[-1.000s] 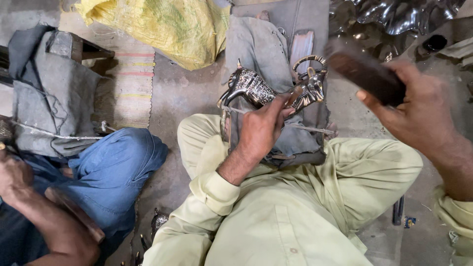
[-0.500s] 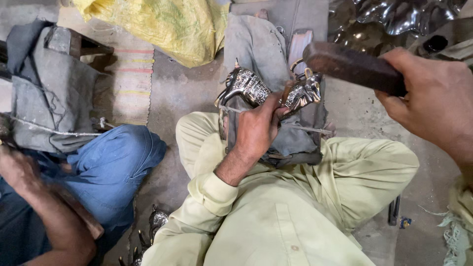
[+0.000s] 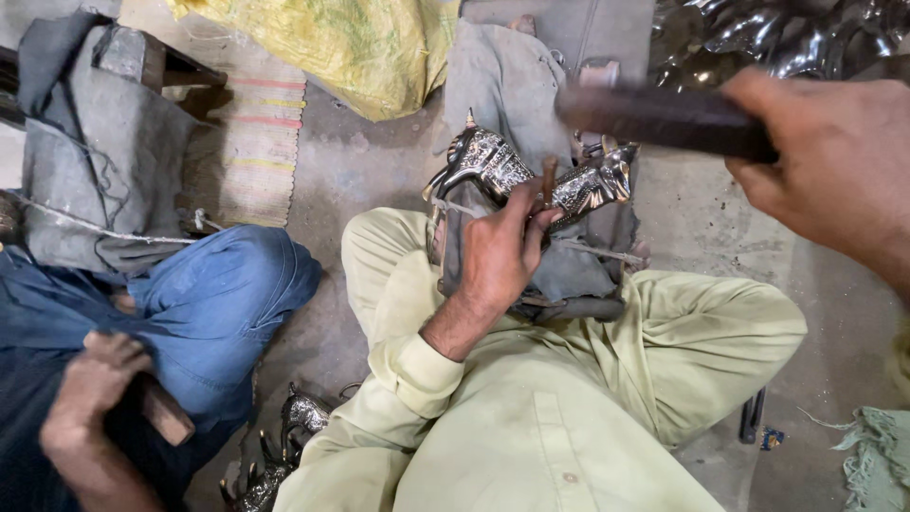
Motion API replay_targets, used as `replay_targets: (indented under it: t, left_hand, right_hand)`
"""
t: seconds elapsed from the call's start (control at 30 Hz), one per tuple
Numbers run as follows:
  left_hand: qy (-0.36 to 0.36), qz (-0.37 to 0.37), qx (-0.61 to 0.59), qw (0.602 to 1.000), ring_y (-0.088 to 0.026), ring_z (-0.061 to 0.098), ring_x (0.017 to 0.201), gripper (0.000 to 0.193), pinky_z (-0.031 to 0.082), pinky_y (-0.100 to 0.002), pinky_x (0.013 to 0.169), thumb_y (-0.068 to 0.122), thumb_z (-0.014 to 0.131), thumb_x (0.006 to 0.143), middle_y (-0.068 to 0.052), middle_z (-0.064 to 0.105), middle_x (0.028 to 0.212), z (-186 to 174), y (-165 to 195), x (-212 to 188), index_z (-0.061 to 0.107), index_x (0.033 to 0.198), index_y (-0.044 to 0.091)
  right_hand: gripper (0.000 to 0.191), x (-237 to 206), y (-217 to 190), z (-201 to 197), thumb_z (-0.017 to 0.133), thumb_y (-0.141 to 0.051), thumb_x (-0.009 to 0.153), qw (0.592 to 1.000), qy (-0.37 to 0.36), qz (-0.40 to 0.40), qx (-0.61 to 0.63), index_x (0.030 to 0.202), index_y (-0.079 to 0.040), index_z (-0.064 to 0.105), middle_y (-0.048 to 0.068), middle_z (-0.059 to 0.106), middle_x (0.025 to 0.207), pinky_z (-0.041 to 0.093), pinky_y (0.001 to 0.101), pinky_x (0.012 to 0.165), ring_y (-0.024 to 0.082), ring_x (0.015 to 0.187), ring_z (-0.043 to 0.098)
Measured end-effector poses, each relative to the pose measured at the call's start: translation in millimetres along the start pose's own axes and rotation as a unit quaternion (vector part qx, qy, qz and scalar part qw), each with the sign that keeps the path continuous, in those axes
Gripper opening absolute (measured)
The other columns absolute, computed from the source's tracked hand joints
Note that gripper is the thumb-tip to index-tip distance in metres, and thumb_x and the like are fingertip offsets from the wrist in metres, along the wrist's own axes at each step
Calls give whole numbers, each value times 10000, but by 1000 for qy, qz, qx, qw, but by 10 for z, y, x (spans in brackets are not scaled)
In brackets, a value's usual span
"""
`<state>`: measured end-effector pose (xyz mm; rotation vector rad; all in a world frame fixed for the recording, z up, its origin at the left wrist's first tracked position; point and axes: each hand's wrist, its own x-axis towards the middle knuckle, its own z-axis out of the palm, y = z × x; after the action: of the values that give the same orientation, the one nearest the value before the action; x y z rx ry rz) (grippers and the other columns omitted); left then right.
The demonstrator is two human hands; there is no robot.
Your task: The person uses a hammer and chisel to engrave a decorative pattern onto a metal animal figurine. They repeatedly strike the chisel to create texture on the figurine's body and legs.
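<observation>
Two hands of the seated person work above a lap clad in pale green trousers (image 3: 588, 379). The left hand (image 3: 498, 256) is curled around a short punch (image 3: 548, 182), pinching it upright so that its lower end meets the silver animal figure (image 3: 531, 175). This figure, ornate and shiny, lies on a grey cloth pad (image 3: 578, 265) between the knees, just beyond the left hand. The right hand (image 3: 834, 161), nearer the right edge of the view, is closed tight around a dark hammer (image 3: 664, 118), whose blurred head hangs just above the punch and the figure. At the lower left, a second person in blue trousers (image 3: 218, 303) sits alongside; that person's hand (image 3: 90, 389) grips a wooden handle (image 3: 166, 412). Similar silver figures (image 3: 284, 446) lie on the floor between the two people. Farther off lie a striped mat (image 3: 251, 152), then a yellow sack (image 3: 370, 47) at the top edge, and shiny metal pieces (image 3: 777, 33) in the top right corner.
</observation>
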<state>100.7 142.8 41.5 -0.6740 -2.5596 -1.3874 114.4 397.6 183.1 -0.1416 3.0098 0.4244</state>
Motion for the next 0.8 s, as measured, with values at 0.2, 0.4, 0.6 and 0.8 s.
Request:
replay_targets:
  t: [0.2, 0.4, 0.6, 0.8]
  left_hand:
    - [34, 15, -52, 998, -313, 771, 791, 271, 588, -391, 621, 147, 733, 978, -141, 757, 964, -9, -40, -53, 592, 1198, 77]
    - [36, -19, -71, 997, -324, 769, 787, 282, 574, -405, 609, 143, 744, 975, -131, 762, 899, 8, -145, -58, 582, 1188, 57]
    - [51, -5, -52, 997, -337, 754, 758, 280, 561, -412, 588, 136, 745, 967, -148, 752, 888, -6, -233, -88, 570, 1160, 33]
    - [48, 19, -67, 996, -337, 752, 778, 218, 567, -414, 619, 111, 741, 985, -139, 747, 892, -48, -184, -99, 584, 1127, 57]
  right_hand:
    - [404, 74, -55, -117, 749, -278, 864, 993, 100, -50, 28, 1252, -199, 673, 20, 751, 933, 582, 339, 722, 200, 807, 749]
    - [366, 182, -114, -191, 753, -284, 902, 998, 47, -37, 26, 1252, -202, 680, 29, 754, 873, 579, 359, 659, 224, 710, 741]
    - [398, 305, -176, -225, 747, -286, 933, 984, 43, -18, 171, 1281, -116, 654, 105, 728, 829, 568, 355, 624, 232, 672, 732]
    - [386, 318, -244, -286, 721, -275, 911, 997, 35, -61, -35, 1286, -206, 661, -2, 733, 864, 577, 308, 674, 168, 713, 743]
